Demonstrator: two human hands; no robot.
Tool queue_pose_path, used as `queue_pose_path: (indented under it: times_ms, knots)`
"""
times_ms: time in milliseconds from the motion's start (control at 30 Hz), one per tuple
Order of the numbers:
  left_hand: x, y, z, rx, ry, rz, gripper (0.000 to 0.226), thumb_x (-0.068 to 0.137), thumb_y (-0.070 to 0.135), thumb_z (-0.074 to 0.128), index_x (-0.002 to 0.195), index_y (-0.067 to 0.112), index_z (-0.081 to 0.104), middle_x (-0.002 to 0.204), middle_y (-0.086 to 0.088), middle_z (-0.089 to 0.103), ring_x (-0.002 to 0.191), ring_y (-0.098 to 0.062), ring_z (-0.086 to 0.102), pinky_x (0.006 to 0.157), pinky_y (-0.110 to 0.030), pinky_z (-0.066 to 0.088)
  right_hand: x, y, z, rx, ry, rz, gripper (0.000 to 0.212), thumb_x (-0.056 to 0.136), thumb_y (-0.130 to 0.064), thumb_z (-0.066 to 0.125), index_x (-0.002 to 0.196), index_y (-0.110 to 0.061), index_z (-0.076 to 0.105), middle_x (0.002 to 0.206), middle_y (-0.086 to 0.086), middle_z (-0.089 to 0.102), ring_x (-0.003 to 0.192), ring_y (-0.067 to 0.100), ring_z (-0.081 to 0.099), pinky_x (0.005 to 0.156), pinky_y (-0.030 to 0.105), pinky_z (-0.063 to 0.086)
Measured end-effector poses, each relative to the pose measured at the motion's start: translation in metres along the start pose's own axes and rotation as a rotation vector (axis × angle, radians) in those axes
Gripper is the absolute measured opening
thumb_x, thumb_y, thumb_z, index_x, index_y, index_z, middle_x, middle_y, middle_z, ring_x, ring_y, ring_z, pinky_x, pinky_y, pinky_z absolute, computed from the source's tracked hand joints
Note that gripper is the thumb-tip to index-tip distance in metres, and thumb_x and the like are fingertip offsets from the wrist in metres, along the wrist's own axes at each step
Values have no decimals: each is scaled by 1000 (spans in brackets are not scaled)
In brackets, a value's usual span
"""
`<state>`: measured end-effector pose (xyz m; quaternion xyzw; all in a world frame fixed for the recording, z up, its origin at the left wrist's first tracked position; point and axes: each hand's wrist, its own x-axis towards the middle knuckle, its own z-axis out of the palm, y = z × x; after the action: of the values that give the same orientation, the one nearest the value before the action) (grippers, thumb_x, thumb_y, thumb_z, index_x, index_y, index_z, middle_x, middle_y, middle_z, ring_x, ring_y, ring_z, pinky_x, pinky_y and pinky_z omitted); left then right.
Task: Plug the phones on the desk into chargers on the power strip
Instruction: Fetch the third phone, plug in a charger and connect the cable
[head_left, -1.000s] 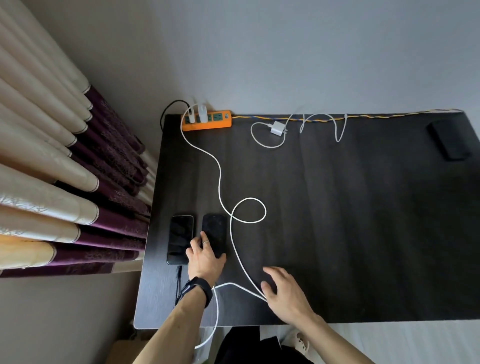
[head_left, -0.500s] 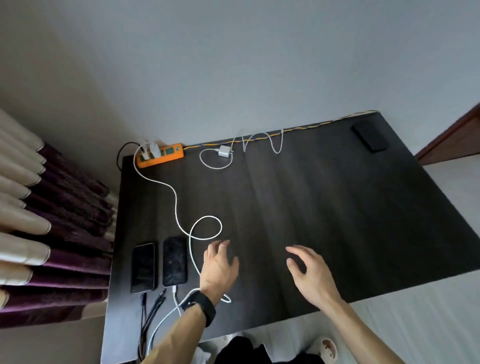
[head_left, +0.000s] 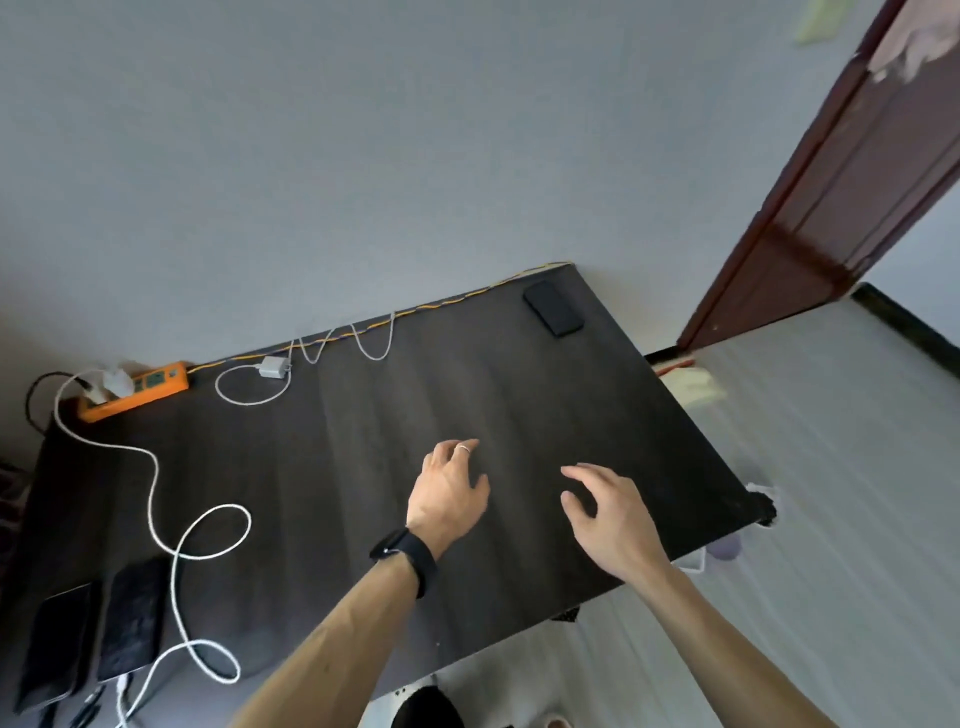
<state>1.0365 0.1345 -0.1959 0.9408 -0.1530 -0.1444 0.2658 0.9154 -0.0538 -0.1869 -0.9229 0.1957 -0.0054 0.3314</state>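
The left hand (head_left: 449, 493) and right hand (head_left: 608, 514) are pulling away from the inner phone (head_left: 132, 618) and outer phone (head_left: 57, 644), which are lying side by side well short of the power strip (head_left: 135, 392); both are hovering loosely spread (holding nothing), a third phone (head_left: 553, 309) sitting far right of the strip

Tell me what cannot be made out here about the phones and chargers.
Head view only.
Near phones: bottom ports blurred near the frame edge; plugged or not, unclear.
Power strip: blur smears its occupied end; free sockets uncountable.
Far phone: too small to show its port.
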Motion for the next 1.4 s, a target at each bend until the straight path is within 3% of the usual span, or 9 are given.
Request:
queue_pose_path:
  times_ms: [267,533,733,933,1100,1200,1300,1400]
  knots:
    - [88,68,31,60,-95,26,55,92,30,52,145,22,41,146,4,39,133,-20,37,104,-34,42,70,70,-52,-122,-49,132,43,97,-43,57,139,-33,53,145,-11,53,135,13,46,108,29,43]
    - [200,118,58,108,-209,52,59,90,34,54,146,20,39,147,-4,38,134,-27,37,108,-38,39,157,121,-84,-239,-122,233,50,99,-43,52,146,-29,44,151,-7,46,140,19,40,113,35,40]
    - [263,144,81,109,-282,-34,66,88,41,58,147,21,37,148,-7,35,135,-30,38,108,-39,40,219,161,-93,-326,-260,265,57,100,-46,46,153,-28,33,159,-2,36,146,24,34,118,41,32]
    - [324,168,113,-56,-238,-255,69,85,44,63,145,22,39,147,-10,34,129,-31,46,108,-39,41,278,221,-79,-466,-560,198,76,100,-52,42,159,-30,0,169,2,-9,155,25,-5,124,52,15]
    - [380,185,149,-37,-152,-340,71,88,48,59,149,27,31,153,-13,23,138,-37,31,109,-44,36,281,258,-50,-508,-598,-2,88,98,-54,48,158,-25,-10,159,3,-32,154,29,-14,124,50,19]
    - [417,192,176,16,-108,-397,74,87,55,56,151,34,25,156,-16,18,140,-39,25,109,-50,34,280,278,-43,-458,-559,-53,93,96,-54,51,158,-26,-12,160,1,-32,153,26,-19,122,45,27]
    - [439,194,193,85,-59,-467,75,86,63,53,150,36,25,154,-19,20,138,-39,26,107,-54,36,282,278,-43,-437,-580,-64,93,97,-52,51,158,-27,-14,162,0,-31,152,25,-22,123,46,25]
    - [452,197,209,135,34,-509,66,88,57,55,146,33,32,149,-20,25,132,-40,31,102,-54,39,283,278,-43,-433,-591,-49,92,98,-50,51,157,-27,-16,161,0,-34,151,24,-24,123,48,23]
